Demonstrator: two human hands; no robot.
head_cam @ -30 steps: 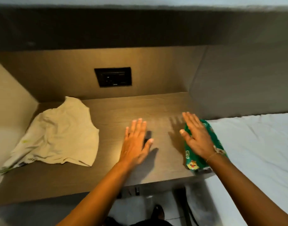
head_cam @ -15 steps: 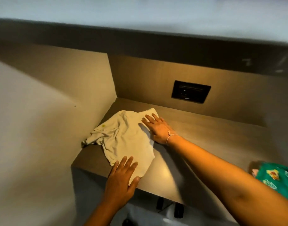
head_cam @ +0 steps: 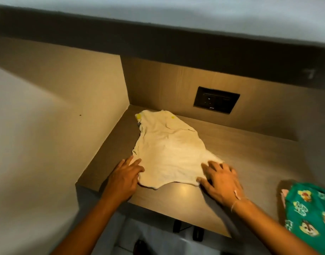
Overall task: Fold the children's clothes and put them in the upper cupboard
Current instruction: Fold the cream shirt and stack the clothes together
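A cream children's top [head_cam: 169, 150] lies spread flat on the wooden desk [head_cam: 250, 162], its far end toward the back left corner. My left hand [head_cam: 124, 177] rests on the garment's near left corner, fingers spread and pressing on the cloth. My right hand [head_cam: 220, 179] lies flat on its near right corner, fingers spread over the hem. A folded green garment with cartoon prints [head_cam: 310, 214] sits at the desk's right edge, apart from both hands.
A dark socket panel [head_cam: 216, 99] is set in the back wall of the desk recess. A side panel [head_cam: 65, 107] closes the desk on the left. A dark shelf underside [head_cam: 158, 39] hangs over the desk. Floor and dark objects show below the front edge.
Both hands left the green garment and went to the cream top. The top, crumpled before, now lies spread out, with the hands drawn back to its near corners.
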